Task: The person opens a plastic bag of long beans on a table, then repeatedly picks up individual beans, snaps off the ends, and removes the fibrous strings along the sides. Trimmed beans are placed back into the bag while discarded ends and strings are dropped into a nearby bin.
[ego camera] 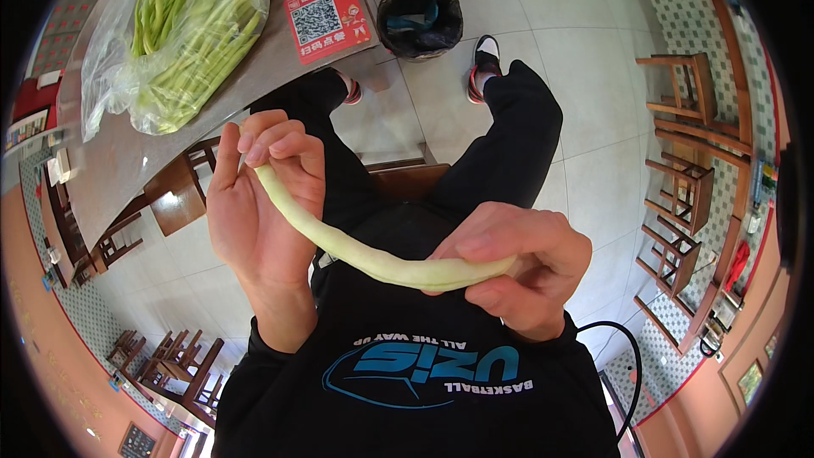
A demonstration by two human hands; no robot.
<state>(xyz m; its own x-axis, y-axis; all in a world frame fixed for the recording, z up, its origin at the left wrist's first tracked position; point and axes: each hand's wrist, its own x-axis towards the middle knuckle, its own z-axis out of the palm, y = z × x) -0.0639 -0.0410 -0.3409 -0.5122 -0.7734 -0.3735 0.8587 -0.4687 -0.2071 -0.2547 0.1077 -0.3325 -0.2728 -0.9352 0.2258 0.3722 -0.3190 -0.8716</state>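
A long, pale green bean pod (362, 256) spans the gap between my two hands, sagging in a curve above my lap. The fingertips of my left hand (267, 203) pinch its upper end, palm turned up toward me. My right hand (528, 261) grips the other end between thumb and fingers, which hide the tip. Beyond my left hand, a clear plastic bag (105, 86) lies on the table with many green beans (210, 57) inside it.
The grey table (280, 70) reaches in from the left, bearing a red card (353, 19) with a printed code. On the tiled floor past its corner stands a bin lined with a black bag (420, 48). Wooden stools (683, 197) line the right wall.
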